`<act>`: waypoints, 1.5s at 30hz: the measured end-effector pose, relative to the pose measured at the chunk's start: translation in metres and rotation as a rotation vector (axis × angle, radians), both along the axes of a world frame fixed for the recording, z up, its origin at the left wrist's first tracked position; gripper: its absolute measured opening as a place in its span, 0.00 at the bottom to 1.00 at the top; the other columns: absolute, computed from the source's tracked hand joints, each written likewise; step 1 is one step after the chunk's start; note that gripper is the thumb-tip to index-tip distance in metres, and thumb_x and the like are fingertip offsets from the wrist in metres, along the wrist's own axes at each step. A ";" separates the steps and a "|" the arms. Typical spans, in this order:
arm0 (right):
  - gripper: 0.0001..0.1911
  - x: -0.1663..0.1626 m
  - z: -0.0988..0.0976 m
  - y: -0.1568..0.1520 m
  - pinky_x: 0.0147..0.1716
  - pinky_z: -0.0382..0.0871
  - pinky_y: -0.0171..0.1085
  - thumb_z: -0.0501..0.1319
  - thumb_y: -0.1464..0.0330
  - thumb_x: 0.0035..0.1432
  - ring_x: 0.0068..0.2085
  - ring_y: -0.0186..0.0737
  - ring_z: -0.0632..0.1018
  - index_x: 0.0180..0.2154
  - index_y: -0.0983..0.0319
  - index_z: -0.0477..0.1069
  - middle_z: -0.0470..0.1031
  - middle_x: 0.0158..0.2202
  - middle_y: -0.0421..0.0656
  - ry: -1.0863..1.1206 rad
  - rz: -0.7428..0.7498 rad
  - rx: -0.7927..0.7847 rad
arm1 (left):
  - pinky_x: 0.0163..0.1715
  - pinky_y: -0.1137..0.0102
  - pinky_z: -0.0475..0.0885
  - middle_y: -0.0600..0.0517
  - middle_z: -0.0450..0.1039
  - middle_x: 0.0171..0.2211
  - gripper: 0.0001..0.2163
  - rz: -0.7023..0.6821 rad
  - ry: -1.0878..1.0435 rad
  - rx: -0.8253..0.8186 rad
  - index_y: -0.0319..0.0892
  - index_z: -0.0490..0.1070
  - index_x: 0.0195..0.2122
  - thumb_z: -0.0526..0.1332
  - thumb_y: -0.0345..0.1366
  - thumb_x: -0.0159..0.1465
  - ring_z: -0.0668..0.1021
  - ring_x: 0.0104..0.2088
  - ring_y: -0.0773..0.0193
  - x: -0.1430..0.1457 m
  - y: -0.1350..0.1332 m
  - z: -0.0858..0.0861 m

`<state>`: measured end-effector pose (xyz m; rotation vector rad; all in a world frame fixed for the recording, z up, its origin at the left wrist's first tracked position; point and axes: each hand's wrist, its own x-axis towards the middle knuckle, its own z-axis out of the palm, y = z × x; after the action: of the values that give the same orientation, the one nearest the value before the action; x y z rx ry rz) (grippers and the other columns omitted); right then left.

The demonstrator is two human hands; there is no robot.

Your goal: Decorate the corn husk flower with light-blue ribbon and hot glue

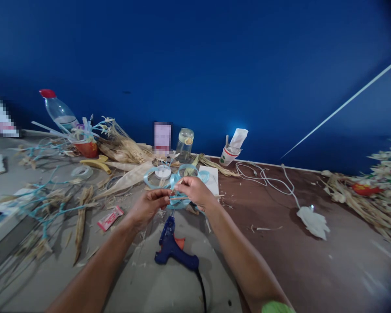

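My left hand (154, 203) is closed, its thumb and fingers pinching one end of a thin pale stick (183, 198). The stick runs right, passing under my right hand (195, 191). That hand pinches a small pale piece at its fingertips, too small to name, almost touching my left fingers. Light blue ribbon (174, 180) lies in loops just behind both hands, beside a white spool (163, 172). Below the hands, a blue hot glue gun (176, 250) with an orange trigger rests on the table, its nozzle pointing up toward my fingers.
Dried husks (127, 148), blue-wrapped stems (45, 213) and a red-capped bottle (60, 111) crowd the left. A glass jar (184, 145) and paper cup (230, 155) stand by the blue wall. White cable (267, 178) and a white flower-like piece (313, 222) lie right; the gun's black cord (201, 287) runs frontward.
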<state>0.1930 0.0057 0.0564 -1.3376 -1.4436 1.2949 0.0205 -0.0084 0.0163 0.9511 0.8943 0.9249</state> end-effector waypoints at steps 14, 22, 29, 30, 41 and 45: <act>0.13 0.002 0.004 -0.001 0.28 0.57 0.33 0.64 0.61 0.40 0.25 0.31 0.64 0.22 0.64 0.68 0.65 0.20 0.35 0.084 0.006 -0.054 | 0.29 0.74 0.65 0.53 0.73 0.26 0.10 0.055 -0.093 -0.028 0.39 0.76 0.29 0.69 0.35 0.46 0.71 0.26 0.71 0.002 -0.004 0.011; 0.14 -0.001 0.011 -0.003 0.27 0.58 0.32 0.66 0.60 0.37 0.25 0.30 0.64 0.21 0.63 0.67 0.65 0.20 0.35 0.130 0.008 -0.103 | 0.28 0.75 0.65 0.53 0.73 0.26 0.09 0.050 -0.075 -0.026 0.39 0.75 0.30 0.68 0.34 0.48 0.72 0.26 0.71 0.001 -0.003 0.009; 0.14 0.000 0.009 -0.002 0.27 0.57 0.32 0.65 0.60 0.38 0.24 0.30 0.63 0.20 0.63 0.66 0.64 0.19 0.34 0.115 0.002 -0.096 | 0.26 0.75 0.62 0.54 0.71 0.24 0.07 0.071 0.051 0.086 0.39 0.75 0.29 0.67 0.34 0.48 0.69 0.24 0.71 0.000 -0.001 0.007; 0.14 0.000 0.008 -0.002 0.27 0.57 0.32 0.65 0.60 0.38 0.24 0.30 0.63 0.20 0.63 0.66 0.63 0.19 0.34 0.116 0.003 -0.089 | 0.26 0.74 0.61 0.54 0.71 0.25 0.07 0.062 0.076 0.103 0.39 0.75 0.29 0.67 0.34 0.49 0.69 0.24 0.71 0.000 -0.001 0.006; 0.15 -0.002 0.008 -0.003 0.27 0.57 0.32 0.66 0.60 0.36 0.24 0.30 0.63 0.21 0.63 0.67 0.65 0.19 0.35 0.161 0.041 -0.133 | 0.26 0.74 0.61 0.54 0.71 0.25 0.11 0.049 0.064 0.099 0.40 0.76 0.34 0.67 0.36 0.50 0.70 0.25 0.70 0.000 -0.001 0.001; 0.15 -0.002 0.007 -0.003 0.27 0.57 0.32 0.67 0.59 0.35 0.24 0.30 0.63 0.21 0.63 0.68 0.65 0.19 0.35 0.171 0.049 -0.148 | 0.28 0.74 0.62 0.53 0.73 0.25 0.12 0.048 0.049 0.064 0.40 0.77 0.35 0.68 0.37 0.49 0.71 0.26 0.70 -0.001 0.000 -0.004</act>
<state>0.1908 0.0028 0.0633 -1.2585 -1.2903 1.5350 0.0194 -0.0088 0.0122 1.0146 0.9368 0.9794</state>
